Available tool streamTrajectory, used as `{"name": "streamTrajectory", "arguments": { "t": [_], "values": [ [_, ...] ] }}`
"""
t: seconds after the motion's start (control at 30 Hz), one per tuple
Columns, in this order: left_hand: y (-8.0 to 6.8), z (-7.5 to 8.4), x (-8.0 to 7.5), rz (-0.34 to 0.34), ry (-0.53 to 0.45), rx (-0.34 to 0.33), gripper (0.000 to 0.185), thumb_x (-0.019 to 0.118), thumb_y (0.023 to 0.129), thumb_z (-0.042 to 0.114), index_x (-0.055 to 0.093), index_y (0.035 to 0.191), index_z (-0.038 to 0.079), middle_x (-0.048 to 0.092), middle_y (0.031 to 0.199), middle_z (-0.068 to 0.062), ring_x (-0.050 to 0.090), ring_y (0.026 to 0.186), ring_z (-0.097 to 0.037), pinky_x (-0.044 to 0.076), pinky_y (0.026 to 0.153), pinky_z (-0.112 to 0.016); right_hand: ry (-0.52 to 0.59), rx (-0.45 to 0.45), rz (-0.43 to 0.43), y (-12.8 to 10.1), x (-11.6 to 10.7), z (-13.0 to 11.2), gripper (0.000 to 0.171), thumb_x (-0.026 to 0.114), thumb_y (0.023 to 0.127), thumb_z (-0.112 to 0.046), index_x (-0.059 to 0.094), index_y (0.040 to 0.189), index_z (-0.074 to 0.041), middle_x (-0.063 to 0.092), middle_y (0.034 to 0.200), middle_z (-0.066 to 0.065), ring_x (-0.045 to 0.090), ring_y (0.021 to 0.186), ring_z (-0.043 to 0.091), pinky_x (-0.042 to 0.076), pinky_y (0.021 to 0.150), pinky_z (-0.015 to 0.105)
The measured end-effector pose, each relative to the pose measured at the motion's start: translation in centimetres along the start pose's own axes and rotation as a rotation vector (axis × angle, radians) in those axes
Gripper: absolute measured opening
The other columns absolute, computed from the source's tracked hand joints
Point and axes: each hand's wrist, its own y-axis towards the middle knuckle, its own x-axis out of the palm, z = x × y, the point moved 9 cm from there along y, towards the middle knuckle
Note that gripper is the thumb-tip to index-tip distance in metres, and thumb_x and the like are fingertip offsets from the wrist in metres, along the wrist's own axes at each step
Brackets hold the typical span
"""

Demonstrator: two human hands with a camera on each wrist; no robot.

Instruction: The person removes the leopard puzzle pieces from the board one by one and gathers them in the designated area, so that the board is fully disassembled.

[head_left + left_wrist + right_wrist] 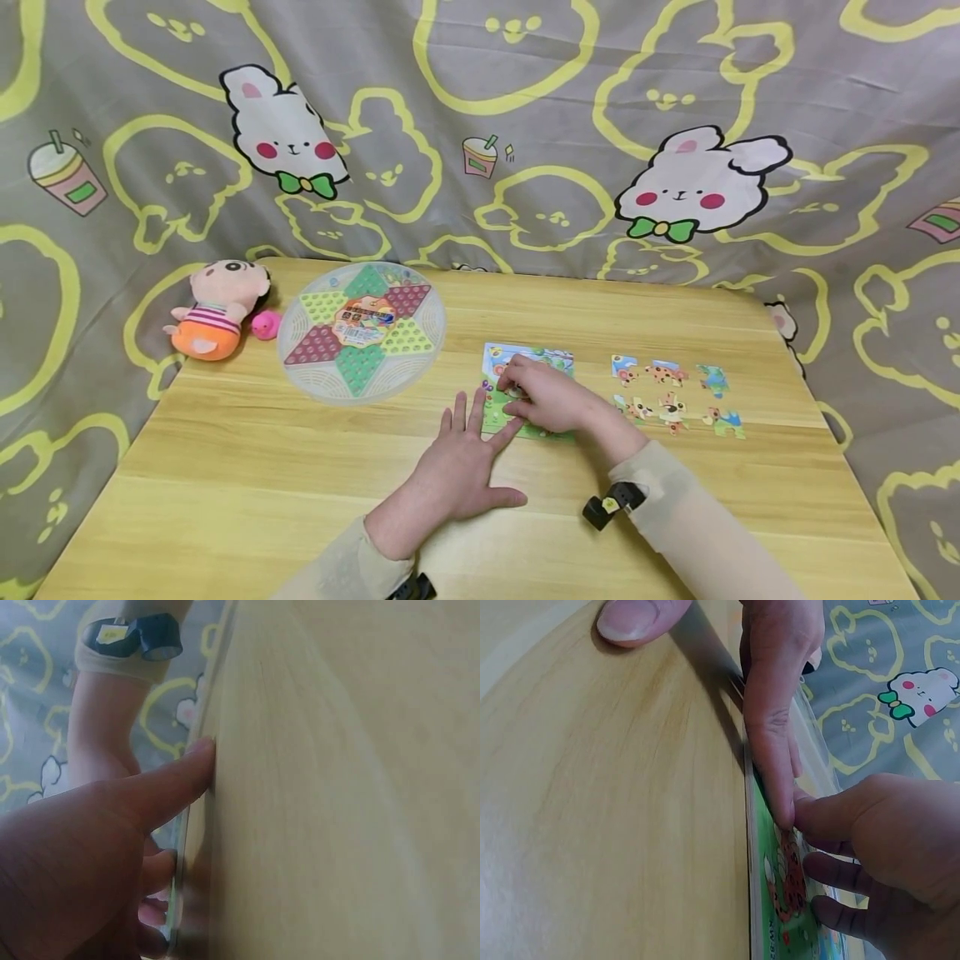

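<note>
A picture puzzle board (498,417) with a green and blue scene lies on the table. My right hand (551,396) is over it, thumb and fingertips on its printed surface; in the right wrist view thumb and fingers (840,919) stand apart, no lifted piece showing between them. The palm hides much of the board in the head view. My left hand (461,471) lies on the tabletop with fingers spread, its index fingertip at the board's lower left edge, close beside the right thumb. Loose jigsaw pieces (673,408), several in two rows, lie right of the board.
A round Chinese checkers board (300,379) with a coloured star lies at the back left. Beyond it are a small pink toy (266,325) and a plush doll (217,312). A patterned grey curtain (555,242) hangs behind the wooden table (262,492).
</note>
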Motion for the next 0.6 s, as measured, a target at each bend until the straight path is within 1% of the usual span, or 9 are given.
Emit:
{"name": "streamTrajectory", "arguments": {
  "t": [0.13, 0.3, 0.43, 0.6],
  "values": [
    [-0.01, 0.05, 0.05, -0.009, -0.01, -0.004, 0.101, 0.045, 0.075, 0.087, 0.015, 0.157, 0.035, 0.003, 0.157, -0.033, 0.011, 0.139, -0.058, 0.027, 0.11, -0.061, 0.013, 0.005, -0.002, -0.08, 0.0, -0.03, 0.024, 0.072, 0.091, -0.018, 0.062, 0.111, -0.009, 0.057, 0.101, 0.001, 0.052, 0.083, 0.01, 0.049, 0.076, 0.028],
    [0.02, 0.12, 0.06, -0.017, -0.004, -0.006, 0.101, 0.045, 0.075, 0.087, 0.015, 0.157, 0.036, 0.002, 0.157, -0.033, 0.01, 0.139, -0.058, 0.026, 0.11, -0.061, 0.087, 0.013, -0.011, -0.21, 0.08, 0.09, 0.027, 0.072, 0.091, -0.016, 0.059, 0.113, -0.008, 0.06, 0.098, 0.002, 0.054, 0.082, 0.011, 0.049, 0.074, 0.028],
    [0.05, 0.04, 0.1, -0.021, -0.003, -0.009, 0.101, 0.045, 0.075, 0.087, 0.015, 0.156, 0.036, 0.002, 0.157, -0.033, 0.01, 0.139, -0.058, 0.026, 0.11, -0.061, 0.141, 0.015, -0.022, -0.23, 0.17, 0.21, 0.028, 0.072, 0.09, -0.013, 0.059, 0.115, -0.007, 0.062, 0.096, 0.002, 0.056, 0.08, 0.012, 0.05, 0.073, 0.028],
    [0.01, -0.04, 0.15, -0.019, -0.015, -0.012, 0.1, 0.045, 0.075, 0.087, 0.017, 0.156, 0.036, 0.001, 0.157, -0.033, 0.009, 0.139, -0.057, 0.026, 0.11, -0.062, 0.151, -0.001, -0.032, -0.21, 0.24, 0.16, 0.03, 0.072, 0.09, -0.01, 0.061, 0.117, -0.004, 0.062, 0.092, 0.001, 0.056, 0.075, 0.01, 0.051, 0.07, 0.027]
  ]
}}
